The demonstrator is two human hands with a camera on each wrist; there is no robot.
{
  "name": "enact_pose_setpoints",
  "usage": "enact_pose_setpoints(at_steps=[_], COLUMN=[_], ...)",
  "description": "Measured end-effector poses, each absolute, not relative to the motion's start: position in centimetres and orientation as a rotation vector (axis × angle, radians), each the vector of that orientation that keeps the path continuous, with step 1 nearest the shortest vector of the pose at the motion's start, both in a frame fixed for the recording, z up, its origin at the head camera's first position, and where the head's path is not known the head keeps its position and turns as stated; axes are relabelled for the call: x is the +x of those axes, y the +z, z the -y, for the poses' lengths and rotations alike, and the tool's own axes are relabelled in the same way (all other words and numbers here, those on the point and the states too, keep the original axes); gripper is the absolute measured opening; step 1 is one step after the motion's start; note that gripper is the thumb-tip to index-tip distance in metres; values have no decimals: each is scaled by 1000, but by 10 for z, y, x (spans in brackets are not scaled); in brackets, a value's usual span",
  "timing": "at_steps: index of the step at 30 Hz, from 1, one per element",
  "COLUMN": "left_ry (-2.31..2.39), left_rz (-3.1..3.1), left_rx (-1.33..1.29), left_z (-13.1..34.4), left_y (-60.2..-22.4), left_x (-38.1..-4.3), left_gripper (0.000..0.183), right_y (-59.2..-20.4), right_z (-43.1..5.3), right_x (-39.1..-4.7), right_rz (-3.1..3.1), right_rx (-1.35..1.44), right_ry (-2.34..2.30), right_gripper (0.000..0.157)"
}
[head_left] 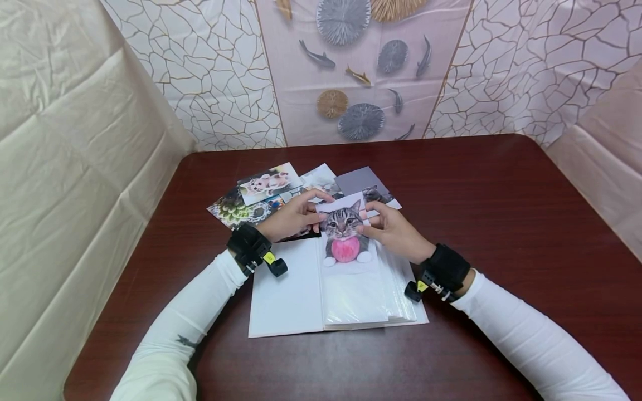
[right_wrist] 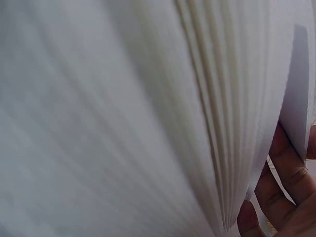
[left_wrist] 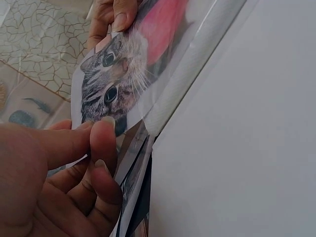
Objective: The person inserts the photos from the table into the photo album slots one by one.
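Observation:
A cat photo with a pink ball lies partly inside the clear pocket of an open white photo album; its top end sticks out. With thumb and fingers, my left hand pinches the photo's left edge near the top. My right hand pinches the opposite edge. Close up in the left wrist view, the photo shows the cat's head between both hands, under clear film lower down. The right wrist view is mostly filled by blurred album pages, with right-hand fingers at the side.
Behind the album, several loose photos overlap on the dark red table: a plant photo, a photo of a pinkish animal and a grey one among them. A patterned cloth hangs beyond the table's far edge.

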State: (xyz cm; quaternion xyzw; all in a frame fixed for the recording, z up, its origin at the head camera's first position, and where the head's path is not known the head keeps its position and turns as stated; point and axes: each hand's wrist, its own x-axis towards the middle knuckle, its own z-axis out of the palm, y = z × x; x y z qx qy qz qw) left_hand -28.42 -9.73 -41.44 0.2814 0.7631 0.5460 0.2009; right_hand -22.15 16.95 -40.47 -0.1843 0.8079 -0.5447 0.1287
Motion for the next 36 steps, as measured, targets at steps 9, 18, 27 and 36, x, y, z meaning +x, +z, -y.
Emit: enact_pose_setpoints(at_steps=[9, 18, 27, 36], left_ry=[1500, 1483, 1477, 1453], left_rz=[-2159, -2136, -2118, -2123], left_rx=[805, 880, 877, 858], left_z=[97, 96, 95, 93], left_y=[-414, -416, -417, -416], left_x=[-285, -285, -286, -284], left_gripper=[32, 28, 26, 24], right_y=[-403, -403, -403, -405], right_z=[-172, -172, -172, -171], right_x=[-220, -219, -220, -220], right_rz=[-2346, -2334, -2350, -2356], right_rx=[-563, -575, -633, -649], right_ry=[-1584, -1605, -1601, -1613], right_gripper=[50, 67, 67, 58])
